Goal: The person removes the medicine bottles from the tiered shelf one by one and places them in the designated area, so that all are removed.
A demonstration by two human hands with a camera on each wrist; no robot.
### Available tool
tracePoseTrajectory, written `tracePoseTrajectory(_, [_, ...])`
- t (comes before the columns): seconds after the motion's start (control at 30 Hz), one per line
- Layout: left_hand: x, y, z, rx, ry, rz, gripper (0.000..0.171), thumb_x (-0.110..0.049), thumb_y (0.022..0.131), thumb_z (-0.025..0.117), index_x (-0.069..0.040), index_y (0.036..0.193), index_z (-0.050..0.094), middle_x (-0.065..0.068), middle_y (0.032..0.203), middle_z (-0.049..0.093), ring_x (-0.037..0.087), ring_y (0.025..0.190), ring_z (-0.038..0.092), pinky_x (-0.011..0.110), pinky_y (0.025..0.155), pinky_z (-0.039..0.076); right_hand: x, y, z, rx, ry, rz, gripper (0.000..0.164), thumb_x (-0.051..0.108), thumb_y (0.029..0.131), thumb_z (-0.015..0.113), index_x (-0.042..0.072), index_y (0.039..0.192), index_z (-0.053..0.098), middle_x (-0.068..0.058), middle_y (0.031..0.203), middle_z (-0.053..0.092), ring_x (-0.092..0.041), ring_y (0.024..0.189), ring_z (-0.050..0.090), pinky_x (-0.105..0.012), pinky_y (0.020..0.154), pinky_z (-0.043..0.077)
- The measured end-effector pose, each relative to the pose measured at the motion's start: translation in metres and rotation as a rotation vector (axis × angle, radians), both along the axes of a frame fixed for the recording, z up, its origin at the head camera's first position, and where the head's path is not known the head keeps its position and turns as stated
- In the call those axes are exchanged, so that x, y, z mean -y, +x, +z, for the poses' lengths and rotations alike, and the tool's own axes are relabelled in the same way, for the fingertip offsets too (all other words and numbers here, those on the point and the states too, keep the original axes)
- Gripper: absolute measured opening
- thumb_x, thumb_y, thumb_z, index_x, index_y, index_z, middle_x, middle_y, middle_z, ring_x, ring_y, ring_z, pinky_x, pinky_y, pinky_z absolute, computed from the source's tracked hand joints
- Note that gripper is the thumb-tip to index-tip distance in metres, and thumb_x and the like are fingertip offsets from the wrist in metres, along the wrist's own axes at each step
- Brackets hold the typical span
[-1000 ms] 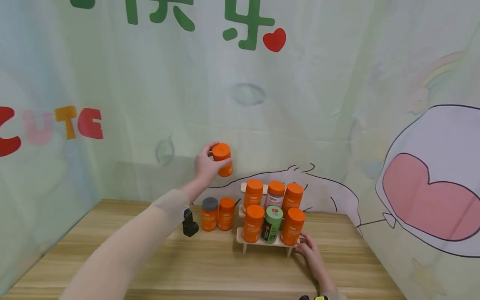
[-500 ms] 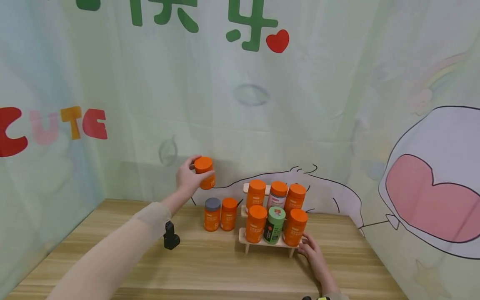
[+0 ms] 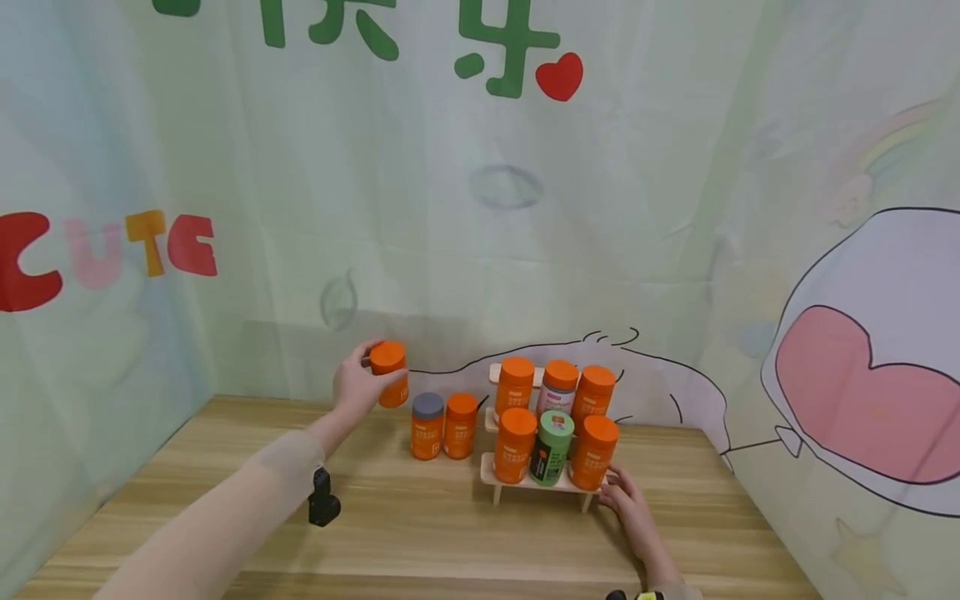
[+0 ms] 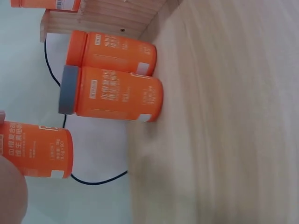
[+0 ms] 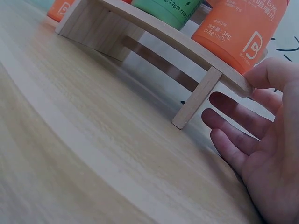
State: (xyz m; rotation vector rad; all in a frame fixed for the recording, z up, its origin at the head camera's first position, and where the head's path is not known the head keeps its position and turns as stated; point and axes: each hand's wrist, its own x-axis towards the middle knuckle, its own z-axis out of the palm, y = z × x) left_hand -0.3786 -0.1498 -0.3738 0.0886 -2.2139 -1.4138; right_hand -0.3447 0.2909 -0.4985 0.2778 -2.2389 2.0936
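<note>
My left hand (image 3: 357, 385) grips an orange bottle (image 3: 392, 387) with an orange lid, held up off the table near the back wall. In the left wrist view that bottle (image 4: 42, 150) shows its lower body, its lid out of frame. Just right of it on the table stand a grey-lidded orange bottle (image 3: 427, 433) and an orange-lidded bottle (image 3: 460, 429), side by side. A tiered wooden rack (image 3: 498, 477) stands further right. My right hand (image 3: 628, 510) pinches the right end of its lowest board (image 5: 205, 58), thumb at the top edge and other fingers spread below.
The rack's front tier carries two orange bottles (image 3: 514, 450) around a green bottle (image 3: 552, 450). Behind them are more orange-lidded bottles (image 3: 516, 387), one with a pale label (image 3: 557, 400). A printed curtain (image 3: 375, 167) hangs close behind the wooden table (image 3: 420, 533).
My left hand has carried the orange bottle left and down, from above the standing pair to their left side. The right hand has stayed at the rack's end.
</note>
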Motion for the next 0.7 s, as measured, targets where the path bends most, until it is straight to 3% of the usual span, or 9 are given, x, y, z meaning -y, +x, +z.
tracePoseTrajectory(0.4, [0.003,0.008,-0.034,0.074,0.015,-0.009,0.066,-0.014,0.080,0.080,0.000,0.137,0.050,0.026,0.131,0.056,0.039,0.117,0.055,0.050,0.098,0.049,0.000,0.001,0.000,-0.008,0.014,0.000,0.048,0.001,0.096,0.044,-0.020,0.137,0.030,-0.003,0.104,0.056,0.000,0.086,0.058,-0.019,0.079,0.052])
tracePoseTrajectory(0.7, [0.001,0.014,-0.052,0.100,-0.015,-0.017,0.067,-0.016,0.080,0.080,0.001,0.138,0.050,0.027,0.129,0.058,0.039,0.115,0.057,0.051,0.098,0.049,0.001,0.002,0.001,0.000,-0.003,-0.004,0.048,0.000,0.095,0.043,-0.019,0.138,0.030,-0.002,0.102,0.055,0.000,0.085,0.058,-0.020,0.079,0.053])
